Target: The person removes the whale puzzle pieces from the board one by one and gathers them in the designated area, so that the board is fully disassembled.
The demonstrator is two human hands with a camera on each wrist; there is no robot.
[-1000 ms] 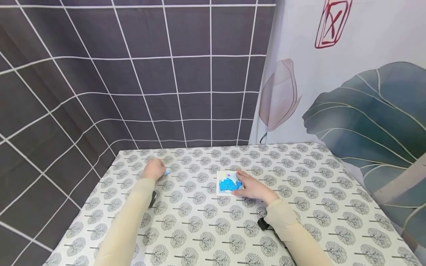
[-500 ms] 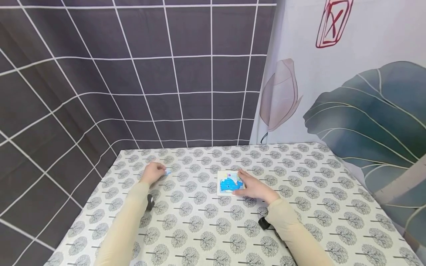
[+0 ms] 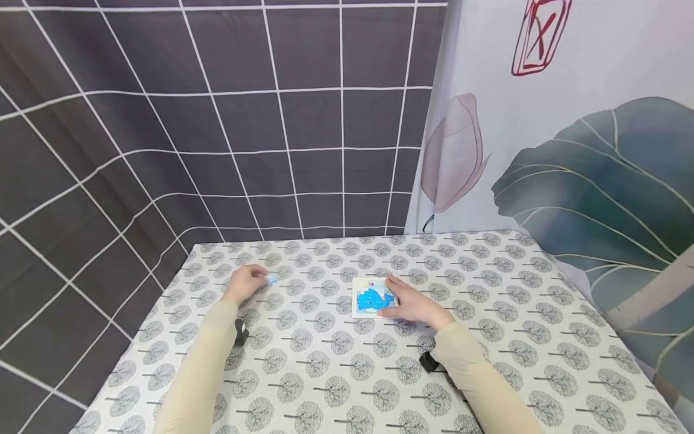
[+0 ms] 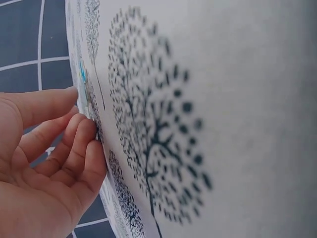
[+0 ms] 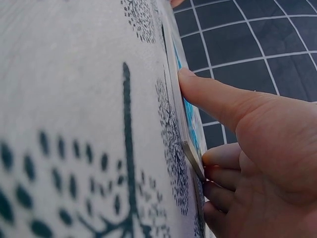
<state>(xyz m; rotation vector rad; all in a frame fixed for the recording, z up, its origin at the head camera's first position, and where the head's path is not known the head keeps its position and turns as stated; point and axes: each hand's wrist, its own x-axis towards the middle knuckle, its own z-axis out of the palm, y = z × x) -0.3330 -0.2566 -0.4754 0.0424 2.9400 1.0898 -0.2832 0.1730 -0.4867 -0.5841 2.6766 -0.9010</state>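
Note:
A small square jigsaw puzzle board (image 3: 355, 296) with a blue whale picture (image 3: 370, 299) lies on the cloth in the head view. My right hand (image 3: 416, 306) grips its right side, thumb (image 5: 210, 94) on the near edge and fingers at the far right corner. Off to the left, my left hand (image 3: 245, 283) pinches at a small light-blue puzzle piece (image 3: 272, 279) close to the cloth. In the left wrist view the thumb tip meets the edge of that piece (image 4: 83, 82), and the other fingers are curled beside it.
A white cloth (image 3: 325, 374) printed with grey trees covers the table. Behind it hangs a dark curtain (image 3: 314, 175) with white grid lines. A pale curtain (image 3: 591, 90) with plant prints hangs on the right. Black straps (image 3: 428, 361) show at both wrists.
My left wrist has swung slightly left and lower, and the fingers have drawn back to show more of the small piece. The right hand stays on the puzzle board.

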